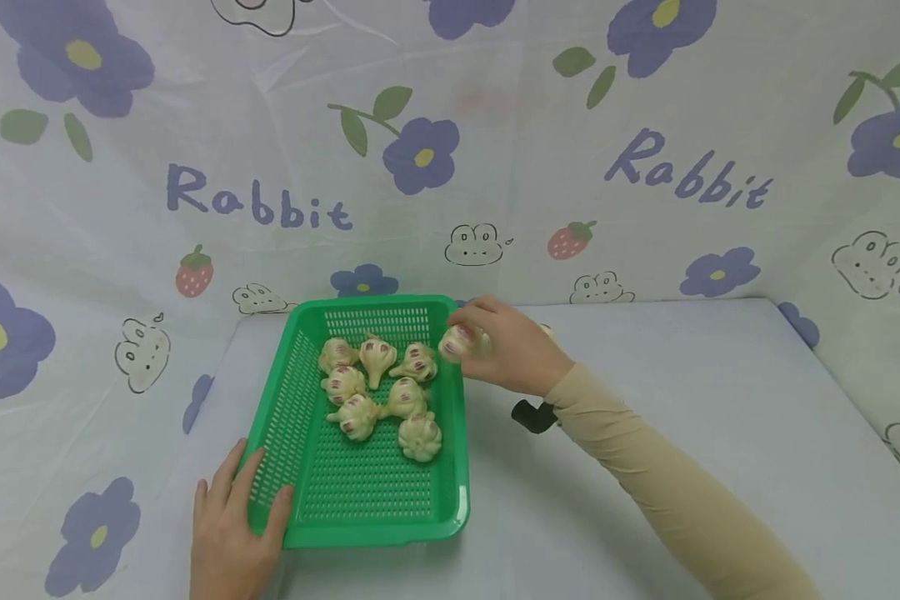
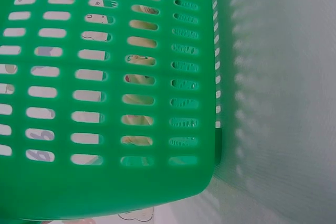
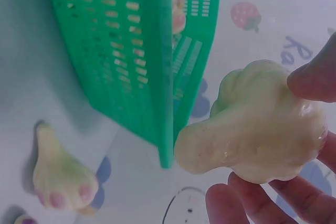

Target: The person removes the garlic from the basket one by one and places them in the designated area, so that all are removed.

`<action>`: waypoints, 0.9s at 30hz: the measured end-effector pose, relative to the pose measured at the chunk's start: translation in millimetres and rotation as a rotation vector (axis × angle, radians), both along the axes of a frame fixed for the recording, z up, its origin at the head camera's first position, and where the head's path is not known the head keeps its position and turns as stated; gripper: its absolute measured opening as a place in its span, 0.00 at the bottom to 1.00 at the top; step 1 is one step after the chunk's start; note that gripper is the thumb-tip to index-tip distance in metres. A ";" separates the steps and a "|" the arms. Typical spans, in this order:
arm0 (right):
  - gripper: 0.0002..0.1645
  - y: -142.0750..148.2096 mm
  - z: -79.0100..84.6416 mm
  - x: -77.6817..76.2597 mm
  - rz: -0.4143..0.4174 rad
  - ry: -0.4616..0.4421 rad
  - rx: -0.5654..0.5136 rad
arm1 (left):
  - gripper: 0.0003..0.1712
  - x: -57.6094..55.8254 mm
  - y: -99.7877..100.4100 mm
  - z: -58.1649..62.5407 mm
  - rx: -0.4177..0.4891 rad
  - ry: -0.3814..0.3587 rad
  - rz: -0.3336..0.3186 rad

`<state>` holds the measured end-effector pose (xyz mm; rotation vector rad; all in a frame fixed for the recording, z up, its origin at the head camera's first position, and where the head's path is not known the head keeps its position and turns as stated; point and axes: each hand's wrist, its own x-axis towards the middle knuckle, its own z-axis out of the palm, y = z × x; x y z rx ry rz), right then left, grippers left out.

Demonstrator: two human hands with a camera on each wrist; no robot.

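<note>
My right hand [image 1: 506, 346] holds a garlic bulb [image 3: 257, 124] between thumb and fingers. In the head view, that bulb is just at the right rim of a green plastic basket [image 1: 461, 475]. The right wrist view has its stem end pointing toward the basket's edge. Several garlic bulbs [image 1: 407, 398] with purplish patches lie inside the basket, mostly toward its back and middle. My left hand [image 1: 232, 521] rests at the basket's front left corner, fingers spread along the rim and thumb over the front edge. The left wrist view is filled by the slotted basket wall [image 2: 115, 87].
On the table right of the basket lies another garlic bulb [image 3: 63, 171], with part of one more at that view's lower left corner. A black curved piece [image 1: 534, 415] shows below my right wrist. Behind the pale table [image 1: 690, 433] hangs a flower-and-rabbit printed cloth [image 1: 495, 150].
</note>
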<state>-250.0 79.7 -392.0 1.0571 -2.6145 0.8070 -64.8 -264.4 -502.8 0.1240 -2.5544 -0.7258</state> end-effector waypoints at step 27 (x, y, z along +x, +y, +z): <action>0.31 82.5 -16.6 -28.7 -0.213 -0.087 -0.031 | 0.33 -1.7 -0.6 0.4 -0.027 0.053 -0.015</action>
